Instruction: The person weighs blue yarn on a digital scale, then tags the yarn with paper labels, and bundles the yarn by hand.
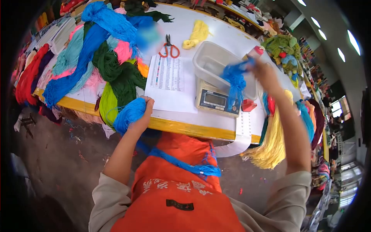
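Wrapped round a thick hank of blue yarn, my left hand is at the table's front edge. Part of that yarn trails down across my orange apron. My right hand, blurred by motion, is closed on a smaller bunch of blue yarn. This bunch hangs over the near side of a whitish plastic tub, its lower end in front of the scale. Under the tub stands a digital scale whose display reading is too small to tell.
Red-handled scissors lie above a printed sheet. Yellow yarn rests behind them. Piles of blue, green and pink yarn cover the left side. A paper strip and yellow yarn hang over the front edge at right.
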The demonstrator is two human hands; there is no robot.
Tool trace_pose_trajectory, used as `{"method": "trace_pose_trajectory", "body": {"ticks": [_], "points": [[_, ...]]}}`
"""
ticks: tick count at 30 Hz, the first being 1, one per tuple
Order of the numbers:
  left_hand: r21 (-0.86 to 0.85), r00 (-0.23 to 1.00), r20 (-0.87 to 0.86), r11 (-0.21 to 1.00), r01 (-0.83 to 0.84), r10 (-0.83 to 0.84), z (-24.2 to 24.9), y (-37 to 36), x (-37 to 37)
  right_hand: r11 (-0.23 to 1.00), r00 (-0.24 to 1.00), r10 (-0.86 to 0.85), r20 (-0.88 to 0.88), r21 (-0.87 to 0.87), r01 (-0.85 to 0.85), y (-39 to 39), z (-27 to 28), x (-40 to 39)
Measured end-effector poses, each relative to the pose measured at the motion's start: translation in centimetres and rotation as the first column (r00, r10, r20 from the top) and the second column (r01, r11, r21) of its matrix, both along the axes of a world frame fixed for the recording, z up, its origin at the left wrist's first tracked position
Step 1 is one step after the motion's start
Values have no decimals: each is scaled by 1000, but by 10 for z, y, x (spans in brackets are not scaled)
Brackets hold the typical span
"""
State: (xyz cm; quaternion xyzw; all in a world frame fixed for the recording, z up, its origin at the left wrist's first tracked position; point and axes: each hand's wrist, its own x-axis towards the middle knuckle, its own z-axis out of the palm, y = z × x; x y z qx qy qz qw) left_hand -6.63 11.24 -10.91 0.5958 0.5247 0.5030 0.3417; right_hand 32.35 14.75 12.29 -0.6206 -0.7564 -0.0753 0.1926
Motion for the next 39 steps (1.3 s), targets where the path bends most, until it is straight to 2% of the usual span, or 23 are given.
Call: {"method": "trace_pose_trajectory", "body": {"ticks": [1,2,4,6,9,11,15,18,20,25,27,30,33,35,36,37,38,39], "points": [[1,1000,-31,1000,-2,2,2,-1,-1,999,961,52,272,-2,-54,-14,-24,-7],[0,998,-62,1000,-4,4,1,-1,0,989,873,78,482,72,-128,-37,-41,-16],[36,999,-50,999,-9,11,-9,1,1,989,931,105,348,65,-136,-67,-70,-17],[69,999,-48,998,-5,8,-13,2,2,971,965,97,243,190,-146,-92,-83,-25],[51,996,-87,999,-2,7,-16,2,3,965,976,91,197,225,-135,-116,-85,-26],[107,993,-117,994,-19,32,-18,2,3,960,987,84,134,256,-117,-125,-90,-19],[130,993,-112,991,-27,42,-14,0,4,966,992,57,109,245,-82,-129,-88,-17],[36,999,-40,999,-8,10,-9,-2,5,955,991,85,101,275,-110,-125,-87,-21],[95,999,-46,995,-6,11,-12,-2,5,958,992,78,97,269,-101,-120,-86,-25],[109,999,-49,994,-5,11,-8,-4,7,965,996,43,78,255,-62,-105,-86,-36],[102,999,-47,995,2,3,-4,-5,7,965,979,-34,203,261,-21,-101,-85,-42],[103,998,-63,995,8,-1,-4,-5,7,964,961,-68,269,267,-6,-97,-95,-41],[105,996,-85,994,21,-13,-2,-3,5,943,977,-40,208,332,-32,-105,-101,-51],[22,993,112,999,34,-36,6,-2,3,979,988,18,154,196,-48,-129,-109,-71],[-38,940,332,995,95,-77,15,-5,-1,963,952,185,244,150,-225,-150,-116,-84],[-89,838,537,981,173,-99,36,-13,-3,918,883,341,323,88,-387,-171,-122,-98],[-48,823,544,973,225,-163,55,-24,-1,814,811,561,167,-287,-504,-184,-126,-111],[-45,788,580,958,285,-207,71,-37,4,632,719,684,-120,-396,-667,-201,-131,-116]]}}
